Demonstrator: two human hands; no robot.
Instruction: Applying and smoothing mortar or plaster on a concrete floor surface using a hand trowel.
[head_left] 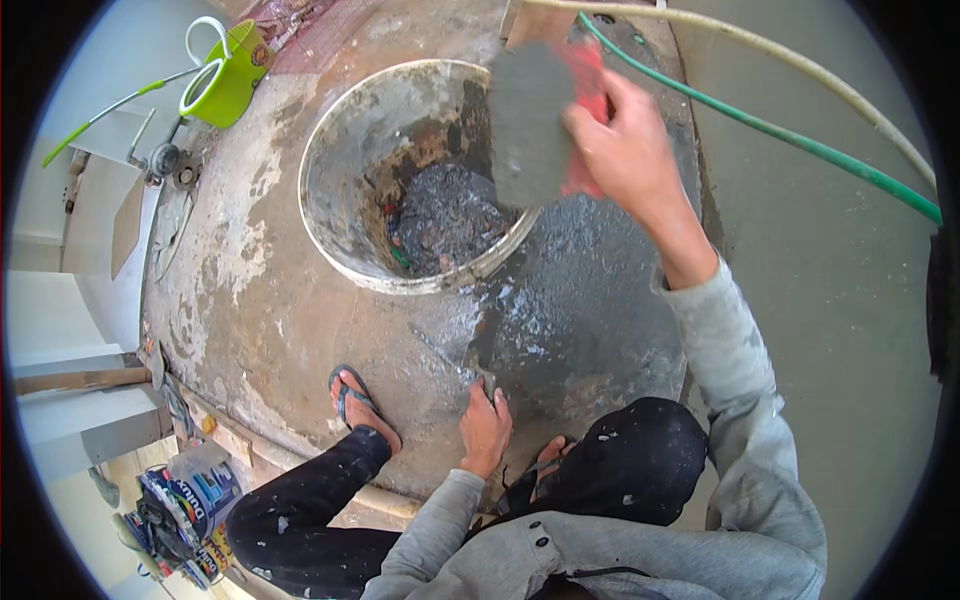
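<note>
Red marks the handle of a broad grey flat trowel [532, 130], held up in the right hand [632, 145], whose fingers are closed around that handle. Its blade, slightly blurred, covers part of the right side of a large round bucket [325, 200] from view. Whether blade and rim touch, I cannot tell. Inside the bucket lies a lumpy, wet dark-grey mix [450, 220]. Lower down, the left hand [485, 432] is nearly closed, its fingertips pinching the near end of a slim tool [438, 348] (too small to make out its kind) that points up and left toward the bucket. Wet grey smears cover the concrete floor [250, 290] between bucket and knee. Beyond, a green hose [760, 127] and a cream hose [810, 62] curve past on the right; a lime-green pail [232, 85] stands at upper left.
</note>
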